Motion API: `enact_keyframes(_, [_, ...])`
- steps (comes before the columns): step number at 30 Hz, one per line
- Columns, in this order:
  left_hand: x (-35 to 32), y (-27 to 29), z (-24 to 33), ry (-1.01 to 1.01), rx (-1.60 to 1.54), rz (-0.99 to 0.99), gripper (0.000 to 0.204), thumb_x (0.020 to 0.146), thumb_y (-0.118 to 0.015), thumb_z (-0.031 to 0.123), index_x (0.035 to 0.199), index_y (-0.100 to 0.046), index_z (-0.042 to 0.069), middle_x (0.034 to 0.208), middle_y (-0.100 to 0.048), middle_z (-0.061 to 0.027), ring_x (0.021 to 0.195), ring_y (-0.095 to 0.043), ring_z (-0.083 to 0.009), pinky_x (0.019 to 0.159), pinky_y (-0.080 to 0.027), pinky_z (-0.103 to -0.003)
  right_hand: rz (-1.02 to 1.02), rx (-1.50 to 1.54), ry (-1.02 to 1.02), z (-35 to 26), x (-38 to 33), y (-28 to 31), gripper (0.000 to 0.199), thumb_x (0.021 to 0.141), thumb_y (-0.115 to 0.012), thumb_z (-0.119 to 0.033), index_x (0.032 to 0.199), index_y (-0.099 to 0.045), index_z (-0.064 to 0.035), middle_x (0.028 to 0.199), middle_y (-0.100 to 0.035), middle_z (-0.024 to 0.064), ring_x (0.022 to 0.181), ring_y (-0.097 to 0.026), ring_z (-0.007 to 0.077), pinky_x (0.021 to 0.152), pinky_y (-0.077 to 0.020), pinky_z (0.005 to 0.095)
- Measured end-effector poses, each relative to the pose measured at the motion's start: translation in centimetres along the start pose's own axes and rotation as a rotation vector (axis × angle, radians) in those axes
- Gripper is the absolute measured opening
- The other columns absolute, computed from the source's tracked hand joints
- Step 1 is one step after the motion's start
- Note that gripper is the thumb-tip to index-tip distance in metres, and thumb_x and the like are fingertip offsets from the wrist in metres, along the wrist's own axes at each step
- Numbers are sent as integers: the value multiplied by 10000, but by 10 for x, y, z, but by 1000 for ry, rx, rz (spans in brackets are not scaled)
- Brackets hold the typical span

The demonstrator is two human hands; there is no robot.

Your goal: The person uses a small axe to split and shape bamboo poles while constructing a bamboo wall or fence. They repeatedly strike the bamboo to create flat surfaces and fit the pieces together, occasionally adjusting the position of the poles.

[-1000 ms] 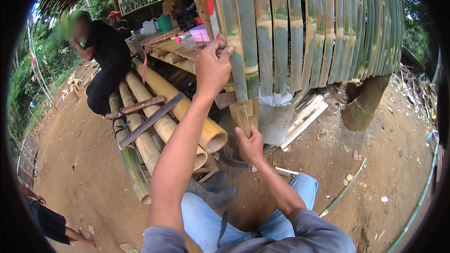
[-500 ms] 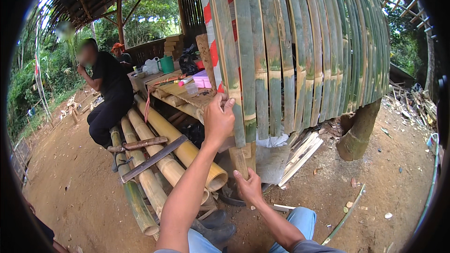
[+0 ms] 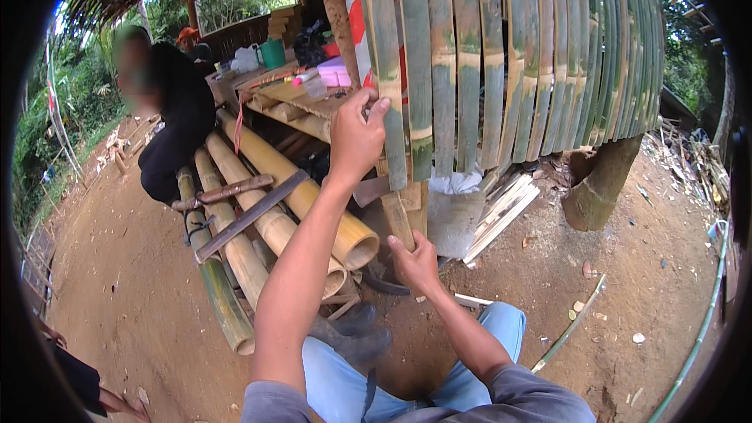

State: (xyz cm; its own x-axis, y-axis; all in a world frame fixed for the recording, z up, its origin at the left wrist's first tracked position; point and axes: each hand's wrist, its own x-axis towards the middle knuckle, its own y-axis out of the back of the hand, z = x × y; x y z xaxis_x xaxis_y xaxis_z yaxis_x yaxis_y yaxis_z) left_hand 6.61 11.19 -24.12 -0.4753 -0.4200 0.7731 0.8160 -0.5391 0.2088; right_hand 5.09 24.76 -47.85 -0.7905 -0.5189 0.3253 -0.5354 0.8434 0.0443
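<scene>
Bamboo slat (image 3: 394, 149), a split green strip standing nearly upright at the near edge of the leaning slat bundle (image 3: 540, 55), was pinched high up by the left hand (image 3: 354, 141) and clasped at its pale lower end by the right hand (image 3: 413, 262). Its split edges looked sharp; sliding either palm along it could have cut skin. Pulled carelessly, neighbouring slats might have toppled toward the bamboo poles (image 3: 266, 204) left of the bundle.
</scene>
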Motion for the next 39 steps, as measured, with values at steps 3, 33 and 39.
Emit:
enact_keyframes(3, [1,4,-3,11,-19,-71,181,1007,-595,172,956,-612,-1,783,-569,22,713,-554,-55,577,-540,-244,-13,17,-48,4,-7,2,435,922,-728,-395,1079,-650,3,561,-555,-13,453,-467,58,430,-363,282])
enact_keyframes(33, [0,12,4,-27,-41,-8,161,878,-668,170,944,-649,24,816,-700,-186,812,-677,-398,694,-508,-468,315,-184,341,-122,56,29,203,921,-720,-165,1004,-636,0,720,-577,-17,615,-523,66,549,-428,257])
enact_keyframes(39, [-3,14,14,7,-1,-64,123,865,-615,113,964,-642,45,845,-687,-225,856,-648,-464,718,-500,-531,280,-124,407,-136,86,15,228,916,-735,-165,1014,-629,12,775,-633,28,702,-548,80,623,-456,277])
